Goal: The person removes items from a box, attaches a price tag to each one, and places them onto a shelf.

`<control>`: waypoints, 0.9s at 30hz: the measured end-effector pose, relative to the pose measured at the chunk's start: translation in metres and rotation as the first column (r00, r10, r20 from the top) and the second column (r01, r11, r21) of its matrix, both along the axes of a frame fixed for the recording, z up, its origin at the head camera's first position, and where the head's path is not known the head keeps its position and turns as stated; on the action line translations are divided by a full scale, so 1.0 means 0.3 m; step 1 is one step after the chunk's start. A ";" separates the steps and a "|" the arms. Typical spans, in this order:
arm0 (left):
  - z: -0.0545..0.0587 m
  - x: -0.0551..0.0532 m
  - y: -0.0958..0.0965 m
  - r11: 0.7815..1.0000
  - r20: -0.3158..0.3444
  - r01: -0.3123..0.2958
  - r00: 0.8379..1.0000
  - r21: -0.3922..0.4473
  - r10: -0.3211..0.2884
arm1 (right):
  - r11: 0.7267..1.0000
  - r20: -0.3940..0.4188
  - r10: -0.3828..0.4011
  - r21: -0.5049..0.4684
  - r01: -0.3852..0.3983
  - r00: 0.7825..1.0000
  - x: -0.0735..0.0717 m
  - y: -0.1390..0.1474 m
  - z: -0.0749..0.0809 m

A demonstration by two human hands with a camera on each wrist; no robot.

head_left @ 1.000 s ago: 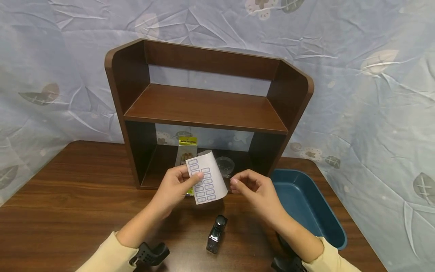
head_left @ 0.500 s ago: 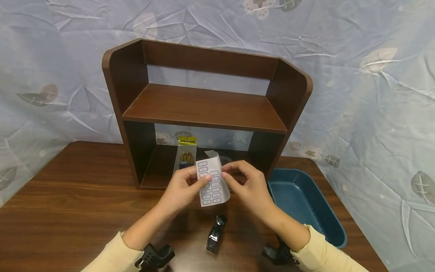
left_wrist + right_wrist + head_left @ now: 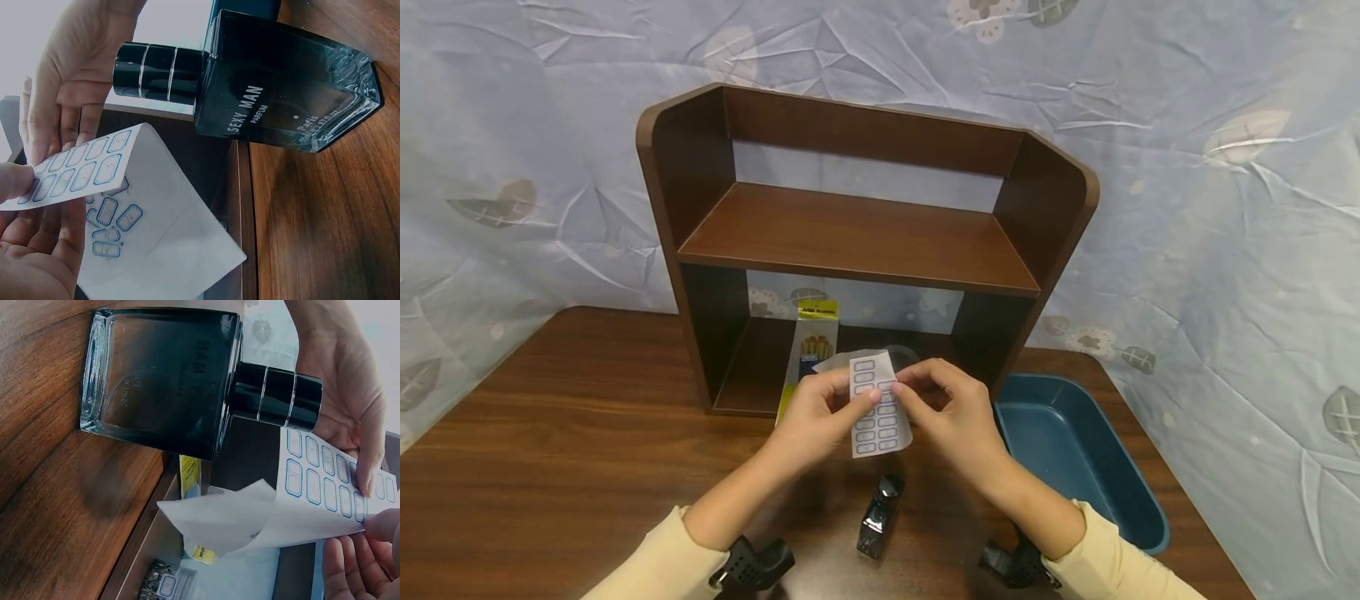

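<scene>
My left hand (image 3: 812, 421) holds a white sheet of blue-bordered sticker labels (image 3: 865, 425) by its left side, thumb on the front. At the sheet's right edge, my right hand (image 3: 958, 417) pinches a label with thumb and fingertips. In the left wrist view, another white sheet (image 3: 169, 244) with scattered blue-bordered labels hangs behind the front part. A dark glass perfume bottle (image 3: 876, 521) with a black cap stands upright on the table below the hands; its lettering reads "SEXY MAN" in the left wrist view (image 3: 281, 81).
A brown two-tier shelf (image 3: 857, 233) stands behind the hands. Its lower tier holds a yellow-topped packet of artist brushes (image 3: 816, 342) and a clear round container (image 3: 187, 581) with a label on it. A blue plastic bin (image 3: 1067, 433) sits at right on the wooden table (image 3: 587, 433).
My right hand has moved left from beside the sheet to its right edge and now pinches there. My left hand has shifted slightly right with the sheet. The bottle stays put.
</scene>
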State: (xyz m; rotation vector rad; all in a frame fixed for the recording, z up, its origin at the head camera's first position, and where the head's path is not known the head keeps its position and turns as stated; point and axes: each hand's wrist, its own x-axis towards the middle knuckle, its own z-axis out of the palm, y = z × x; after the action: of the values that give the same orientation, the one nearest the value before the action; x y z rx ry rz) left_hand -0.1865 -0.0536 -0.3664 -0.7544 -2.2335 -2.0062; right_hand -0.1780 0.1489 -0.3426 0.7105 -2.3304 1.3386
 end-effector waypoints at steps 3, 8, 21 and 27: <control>0.003 0.004 0.002 1.000 0.002 -0.019 1.000 -0.015 0.019 | 1.000 -0.004 0.006 -0.006 -0.006 1.000 -0.005 0.004 -0.003; 0.011 0.008 0.007 1.000 0.023 -0.025 0.999 -0.014 0.025 | 1.000 -0.009 0.013 -0.011 -0.013 1.000 -0.010 0.006 -0.005; 0.001 0.000 0.006 1.000 0.066 -0.022 0.998 -0.005 0.022 | 1.000 0.047 0.008 0.022 -0.009 0.999 -0.006 0.007 0.001; -0.002 -0.002 0.005 0.999 0.057 -0.041 0.997 -0.025 0.043 | 0.999 0.056 0.028 0.027 -0.030 0.998 -0.009 0.008 0.002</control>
State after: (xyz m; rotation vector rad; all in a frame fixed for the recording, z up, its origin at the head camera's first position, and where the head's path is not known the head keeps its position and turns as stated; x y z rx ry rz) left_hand -0.1871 -0.0521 -0.3671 -0.6542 -2.2885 -2.0106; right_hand -0.1807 0.1514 -0.3421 0.7265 -2.3956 1.3575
